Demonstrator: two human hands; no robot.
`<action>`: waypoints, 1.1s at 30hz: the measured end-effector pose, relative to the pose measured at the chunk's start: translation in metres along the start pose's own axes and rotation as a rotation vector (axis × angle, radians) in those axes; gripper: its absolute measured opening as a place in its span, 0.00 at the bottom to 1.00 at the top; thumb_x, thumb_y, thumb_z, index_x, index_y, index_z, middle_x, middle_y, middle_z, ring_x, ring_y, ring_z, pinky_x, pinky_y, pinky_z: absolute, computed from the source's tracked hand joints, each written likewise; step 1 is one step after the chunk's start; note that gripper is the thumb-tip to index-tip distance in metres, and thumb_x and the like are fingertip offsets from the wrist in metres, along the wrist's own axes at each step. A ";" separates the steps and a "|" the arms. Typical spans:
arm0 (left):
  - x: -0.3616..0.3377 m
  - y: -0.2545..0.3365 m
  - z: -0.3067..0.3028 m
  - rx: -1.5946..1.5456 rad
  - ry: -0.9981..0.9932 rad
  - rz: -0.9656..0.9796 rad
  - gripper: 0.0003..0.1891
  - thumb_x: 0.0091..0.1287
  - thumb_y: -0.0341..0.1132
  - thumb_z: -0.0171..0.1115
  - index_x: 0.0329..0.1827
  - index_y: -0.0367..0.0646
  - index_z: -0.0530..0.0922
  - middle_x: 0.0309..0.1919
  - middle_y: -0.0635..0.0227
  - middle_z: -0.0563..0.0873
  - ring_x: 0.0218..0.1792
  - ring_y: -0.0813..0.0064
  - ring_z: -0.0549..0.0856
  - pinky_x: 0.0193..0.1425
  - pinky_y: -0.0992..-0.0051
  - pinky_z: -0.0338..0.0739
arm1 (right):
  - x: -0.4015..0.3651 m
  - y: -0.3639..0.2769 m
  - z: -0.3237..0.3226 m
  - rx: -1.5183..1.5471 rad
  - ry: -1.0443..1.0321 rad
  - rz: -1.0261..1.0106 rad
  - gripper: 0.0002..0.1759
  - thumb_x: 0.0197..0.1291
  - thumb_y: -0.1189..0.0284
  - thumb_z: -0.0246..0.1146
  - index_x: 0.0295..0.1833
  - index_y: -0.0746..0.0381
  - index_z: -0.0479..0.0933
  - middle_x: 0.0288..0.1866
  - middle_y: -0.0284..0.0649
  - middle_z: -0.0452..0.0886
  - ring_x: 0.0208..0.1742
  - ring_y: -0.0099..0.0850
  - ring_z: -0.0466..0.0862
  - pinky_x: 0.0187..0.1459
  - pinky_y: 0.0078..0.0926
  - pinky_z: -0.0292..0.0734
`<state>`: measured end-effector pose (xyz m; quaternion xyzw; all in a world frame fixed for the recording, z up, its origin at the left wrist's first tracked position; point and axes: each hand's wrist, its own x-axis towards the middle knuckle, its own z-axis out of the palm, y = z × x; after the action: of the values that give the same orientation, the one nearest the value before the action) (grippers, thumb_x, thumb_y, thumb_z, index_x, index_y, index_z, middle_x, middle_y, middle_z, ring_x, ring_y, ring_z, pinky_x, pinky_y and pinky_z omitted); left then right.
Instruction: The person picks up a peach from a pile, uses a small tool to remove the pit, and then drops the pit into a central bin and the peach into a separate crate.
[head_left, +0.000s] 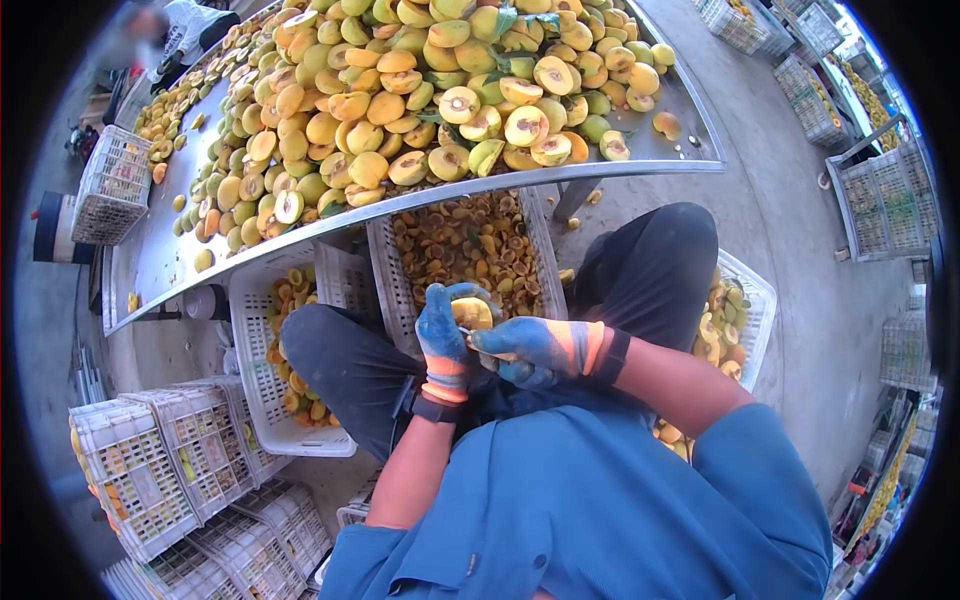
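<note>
My left hand (440, 335), in a blue and orange glove, is closed around a yellow peach half (472, 313) above my lap. Close against it, my right hand (530, 345) wears the same kind of glove, its fingers wrapped round a small metal tool (466, 331). Only a short bit of that tool shows, at the edge of the fruit; the rest is hidden in the glove. Below and beyond both hands, a white plastic crate (548, 265) between my knees holds many brownish-yellow fruit pieces.
A metal table (660, 168) ahead carries a big heap of halved peaches (390, 100). Crates with fruit stand beside my left leg (262, 400) and right leg (760, 300). Stacked crates (135, 470) are at lower left, more along the right. Another person (190, 35) is at far upper left.
</note>
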<state>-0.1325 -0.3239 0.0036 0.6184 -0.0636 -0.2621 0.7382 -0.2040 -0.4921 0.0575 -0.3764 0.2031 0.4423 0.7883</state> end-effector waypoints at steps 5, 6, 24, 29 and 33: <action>0.008 -0.001 -0.001 -0.567 0.029 -0.343 0.37 0.83 0.70 0.46 0.59 0.38 0.81 0.47 0.59 0.91 0.46 0.66 0.91 0.52 0.69 0.88 | -0.011 -0.001 -0.011 0.228 -0.241 -0.065 0.25 0.82 0.46 0.57 0.44 0.58 0.79 0.21 0.26 0.68 0.16 0.18 0.63 0.18 0.19 0.55; 0.006 0.001 -0.003 -0.649 0.084 -0.402 0.38 0.83 0.70 0.45 0.61 0.39 0.79 0.50 0.58 0.90 0.49 0.65 0.91 0.54 0.69 0.88 | -0.014 -0.002 -0.013 0.283 -0.312 -0.096 0.25 0.82 0.46 0.57 0.45 0.59 0.80 0.21 0.27 0.69 0.15 0.18 0.64 0.18 0.19 0.55; 0.001 0.087 -0.241 1.143 0.888 0.483 0.20 0.76 0.30 0.70 0.68 0.33 0.80 0.64 0.54 0.83 0.63 0.63 0.84 0.72 0.65 0.79 | 0.034 0.000 -0.031 -1.182 0.681 -0.325 0.30 0.83 0.51 0.50 0.52 0.69 0.84 0.44 0.63 0.88 0.48 0.65 0.86 0.54 0.59 0.78; 0.047 0.103 -0.071 0.437 0.380 0.437 0.14 0.77 0.25 0.68 0.63 0.35 0.84 0.55 0.64 0.91 0.55 0.76 0.88 0.64 0.73 0.82 | 0.035 0.015 -0.023 -1.021 0.702 -0.456 0.29 0.83 0.50 0.54 0.52 0.68 0.83 0.45 0.63 0.89 0.47 0.66 0.86 0.51 0.58 0.79; 0.125 0.094 -0.007 0.886 0.150 0.632 0.22 0.66 0.31 0.77 0.63 0.35 0.85 0.57 0.51 0.88 0.56 0.55 0.89 0.64 0.66 0.83 | 0.032 0.023 -0.034 -1.016 0.689 -0.698 0.23 0.81 0.54 0.59 0.54 0.67 0.82 0.42 0.61 0.88 0.43 0.62 0.87 0.46 0.53 0.80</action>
<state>0.0058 -0.3669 0.0619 0.8378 -0.2974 0.0690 0.4526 -0.2063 -0.4938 0.0060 -0.8597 0.0771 0.0595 0.5015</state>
